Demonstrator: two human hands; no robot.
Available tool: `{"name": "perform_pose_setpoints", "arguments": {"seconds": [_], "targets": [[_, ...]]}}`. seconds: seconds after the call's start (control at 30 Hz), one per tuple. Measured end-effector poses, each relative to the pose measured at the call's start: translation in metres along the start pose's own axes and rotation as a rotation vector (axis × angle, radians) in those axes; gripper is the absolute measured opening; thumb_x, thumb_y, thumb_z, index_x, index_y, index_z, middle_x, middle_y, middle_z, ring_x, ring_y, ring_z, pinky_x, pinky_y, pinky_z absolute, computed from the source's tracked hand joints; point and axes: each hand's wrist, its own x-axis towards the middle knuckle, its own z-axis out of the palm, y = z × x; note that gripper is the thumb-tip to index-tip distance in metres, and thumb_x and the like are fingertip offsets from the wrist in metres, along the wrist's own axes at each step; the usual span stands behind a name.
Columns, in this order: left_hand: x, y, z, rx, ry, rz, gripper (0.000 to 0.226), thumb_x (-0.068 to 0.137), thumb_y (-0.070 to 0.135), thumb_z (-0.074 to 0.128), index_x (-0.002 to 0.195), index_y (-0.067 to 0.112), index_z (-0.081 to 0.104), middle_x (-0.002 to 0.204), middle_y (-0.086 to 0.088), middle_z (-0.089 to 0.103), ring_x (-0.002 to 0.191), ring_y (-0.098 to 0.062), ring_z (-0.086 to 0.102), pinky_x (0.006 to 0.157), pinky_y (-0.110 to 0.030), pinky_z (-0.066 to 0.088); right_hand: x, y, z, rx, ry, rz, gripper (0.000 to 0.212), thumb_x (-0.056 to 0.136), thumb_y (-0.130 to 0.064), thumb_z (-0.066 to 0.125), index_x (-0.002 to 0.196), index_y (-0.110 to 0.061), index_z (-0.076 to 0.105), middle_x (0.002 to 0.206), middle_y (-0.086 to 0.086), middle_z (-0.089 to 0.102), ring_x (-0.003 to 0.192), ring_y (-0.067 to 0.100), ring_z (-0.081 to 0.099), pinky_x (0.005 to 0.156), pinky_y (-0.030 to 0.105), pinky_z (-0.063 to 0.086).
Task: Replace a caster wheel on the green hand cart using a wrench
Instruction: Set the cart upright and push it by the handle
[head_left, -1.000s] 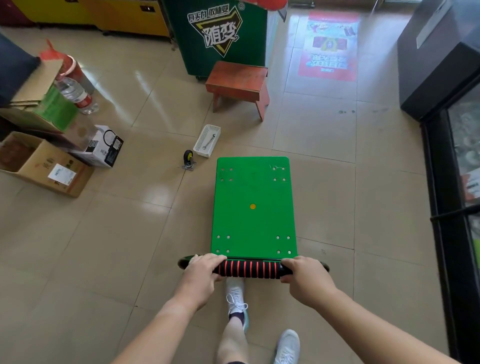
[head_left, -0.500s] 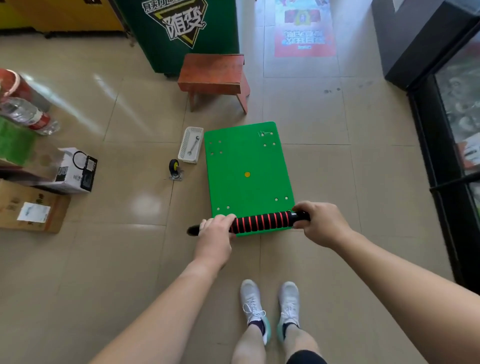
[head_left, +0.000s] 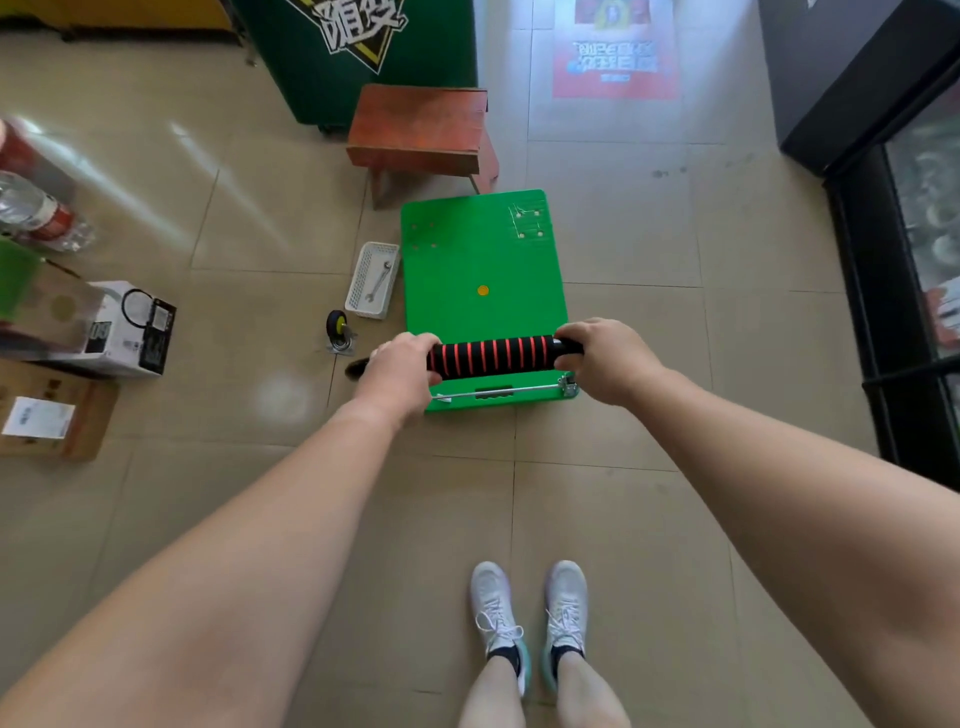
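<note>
The green hand cart stands on the tiled floor in front of me, its deck facing up. Its handle has a black grip with red rings. My left hand grips the handle's left end and my right hand grips the right end. A loose caster wheel, black with a yellow hub, stands on the floor left of the cart. A white basket beside the cart's left edge holds a silver wrench. The cart's own wheels are hidden under the deck.
A brown wooden stool stands just beyond the cart's far edge, with a dark green cabinet behind it. Cardboard boxes, a white box and a bottle lie at the left. A black glass-door cooler lines the right.
The cart has rolled away from me toward the stool, alongside the basket. The handle has tilted forward over the deck, uncovering the near edge and its hinge rod. Both hands stayed on the handle.
</note>
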Motion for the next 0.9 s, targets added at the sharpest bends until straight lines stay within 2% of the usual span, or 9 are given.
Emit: {"name": "perform_pose_setpoints", "arguments": {"seconds": [0.2, 0.4, 0.57, 0.73, 0.9], "targets": [[-0.022, 0.001, 0.011, -0.042, 0.014, -0.019, 0.04, 0.097, 0.009, 0.068, 0.135, 0.021, 0.061, 0.121, -0.007, 0.061, 0.118, -0.031, 0.055, 0.107, -0.049, 0.046, -0.024, 0.0, 0.008, -0.001, 0.003, -0.004, 0.023, 0.095, -0.032, 0.064, 0.117, -0.025, 0.066, 0.099, 0.001, 0.063, 0.088, 0.022, 0.052, 0.071, 0.031, 0.037], [-0.074, -0.003, 0.035, -0.098, -0.028, -0.043, 0.04, 0.097, 0.008, 0.069, 0.134, 0.023, 0.062, 0.121, -0.003, 0.062, 0.118, -0.028, 0.055, 0.109, -0.048, 0.045, -0.078, 0.005, 0.02, 0.006, -0.057, -0.015, 0.021, 0.094, -0.034, 0.065, 0.114, -0.028, 0.066, 0.102, -0.001, 0.065, 0.09, 0.02, 0.053, 0.073, 0.032, 0.041], [-0.128, -0.007, 0.061, -0.134, -0.045, -0.053, 0.048, 0.094, 0.01, 0.074, 0.14, 0.019, 0.062, 0.132, -0.004, 0.066, 0.126, -0.029, 0.056, 0.111, -0.041, 0.041, -0.133, 0.008, 0.037, 0.021, -0.107, 0.002, 0.021, 0.09, -0.033, 0.071, 0.109, -0.026, 0.069, 0.098, 0.001, 0.067, 0.088, 0.022, 0.056, 0.071, 0.031, 0.04], [-0.184, -0.01, 0.09, -0.135, -0.078, -0.067, 0.052, 0.09, 0.012, 0.078, 0.14, 0.019, 0.064, 0.139, -0.002, 0.066, 0.133, -0.025, 0.055, 0.118, -0.039, 0.037, -0.188, 0.012, 0.054, -0.01, -0.168, -0.008, 0.018, 0.086, -0.036, 0.072, 0.101, -0.026, 0.068, 0.097, -0.001, 0.068, 0.091, 0.024, 0.06, 0.073, 0.032, 0.047], [-0.232, -0.013, 0.114, -0.115, -0.112, -0.028, 0.05, 0.088, 0.013, 0.079, 0.135, 0.022, 0.066, 0.133, 0.005, 0.068, 0.129, -0.022, 0.057, 0.116, -0.034, 0.036, -0.237, 0.02, 0.072, 0.021, -0.198, -0.034, 0.012, 0.085, -0.035, 0.072, 0.093, -0.029, 0.066, 0.086, -0.009, 0.059, 0.083, 0.017, 0.051, 0.068, 0.03, 0.034]]}}
